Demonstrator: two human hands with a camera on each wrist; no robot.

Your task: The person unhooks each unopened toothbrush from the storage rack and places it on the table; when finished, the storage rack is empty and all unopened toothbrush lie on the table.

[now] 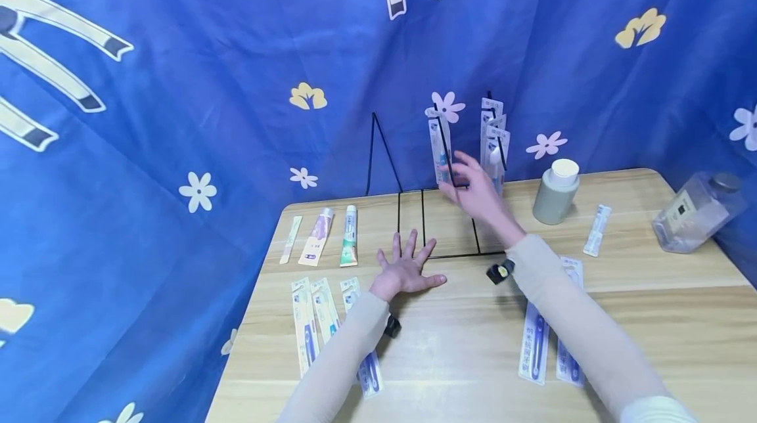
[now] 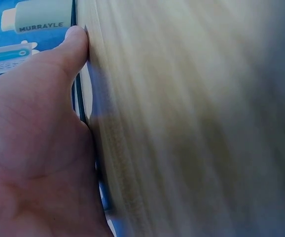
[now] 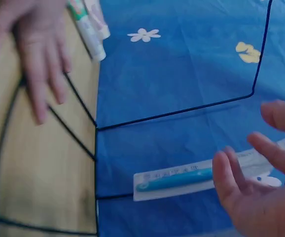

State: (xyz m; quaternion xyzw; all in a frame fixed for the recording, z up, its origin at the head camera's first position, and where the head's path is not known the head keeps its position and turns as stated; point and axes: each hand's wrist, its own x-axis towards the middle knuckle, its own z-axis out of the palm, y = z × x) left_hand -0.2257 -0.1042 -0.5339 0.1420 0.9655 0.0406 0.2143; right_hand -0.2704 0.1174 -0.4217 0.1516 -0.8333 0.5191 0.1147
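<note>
left wrist view: the table (image 2: 192, 128) is a blur of streaks, and the left hand (image 2: 29, 148) is cut by the lower and left edges.
right hand (image 3: 266, 192): cut by the right and bottom edges.
toothbrush packs (image 1: 493, 140) on the rack: the print is too small to read.
pack under the left sleeve (image 1: 369, 370): partly hidden.

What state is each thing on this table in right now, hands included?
Left hand: flat on the table, fingers spread, pressing the wire rack's base.
Right hand: open, beside the hanging toothbrush pack, gripping nothing.
Wire rack: standing upright.
Toothbrush pack: hanging on the rack.
Grey bottle: upright, cap on.
Clear jar: tilted, lid on.
Toothpaste tubes: lying flat, capped.
</note>
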